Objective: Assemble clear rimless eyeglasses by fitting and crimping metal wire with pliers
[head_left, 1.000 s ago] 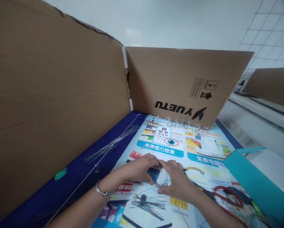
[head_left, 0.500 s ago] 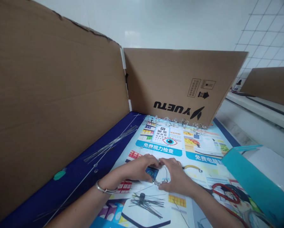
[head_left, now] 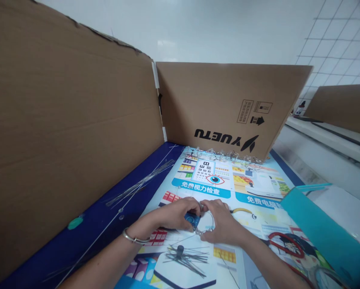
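On my feed, taking the hands as the clock's centre, both forearms ran out of frame at the bottom. At 7 o'clock a spray of short wires (head_left: 195,263) lay around a small dark stub (head_left: 180,251) I couldn't identify. My right arm partly hid a red-handled tool (head_left: 285,245) at about 4, and the frame's edge cut off a teal folder-like case (head_left: 318,224) at 3.

The table (head_left: 107,235) was deep blue, mostly covered by a printed poster (head_left: 202,190). At the centre my left hand (head_left: 180,212) and right hand (head_left: 222,220) held a clear-beaded wire loop (head_left: 200,232). Each grip was curled onto it, thumbs by the beads, fingertips meeting on the far side; exactly which fingers pinched the wire I couldn't see. A yellow-handled tool (head_left: 243,210) stuck out from behind the right hand at 3.

Farther off, long thin wires (head_left: 140,182) lay at 10, and clear tangled pieces (head_left: 228,154), too small to sort out, lined the cardboard's foot at 1. A cardboard panel (head_left: 77,100) stood at 10, another with upside-down lettering (head_left: 225,96) at 12, with a pale wall (head_left: 228,32) beyond.
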`<state>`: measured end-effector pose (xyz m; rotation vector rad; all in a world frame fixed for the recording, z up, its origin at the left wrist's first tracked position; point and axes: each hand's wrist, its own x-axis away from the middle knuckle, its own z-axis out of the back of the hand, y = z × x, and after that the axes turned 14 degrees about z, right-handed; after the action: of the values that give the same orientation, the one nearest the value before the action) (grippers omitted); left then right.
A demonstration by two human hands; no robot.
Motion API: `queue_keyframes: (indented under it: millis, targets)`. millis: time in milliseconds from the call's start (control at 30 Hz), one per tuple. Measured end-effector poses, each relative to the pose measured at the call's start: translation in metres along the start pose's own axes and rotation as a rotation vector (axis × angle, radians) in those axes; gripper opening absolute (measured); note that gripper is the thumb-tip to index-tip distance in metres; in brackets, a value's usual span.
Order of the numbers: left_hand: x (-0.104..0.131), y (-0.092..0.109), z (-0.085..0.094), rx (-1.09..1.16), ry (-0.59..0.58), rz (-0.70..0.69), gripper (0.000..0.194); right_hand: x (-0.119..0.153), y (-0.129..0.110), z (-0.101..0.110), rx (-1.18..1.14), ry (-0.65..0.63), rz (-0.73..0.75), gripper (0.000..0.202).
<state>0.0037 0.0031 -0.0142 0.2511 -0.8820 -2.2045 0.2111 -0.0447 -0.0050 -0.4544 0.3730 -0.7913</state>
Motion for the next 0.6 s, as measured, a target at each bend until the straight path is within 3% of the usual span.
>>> queue_keyframes:
  millis: [400,600]
  targets:
    - [0.000,0.000,0.002,-0.007,-0.029,-0.011,0.041,0.001,-0.002,-0.001,0.008,-0.009,-0.014,0.074]
    - [0.004,0.001,0.010,0.006,-0.084,-0.013,0.059,0.014,0.004,0.011,-0.004,-0.147,0.021,0.098]
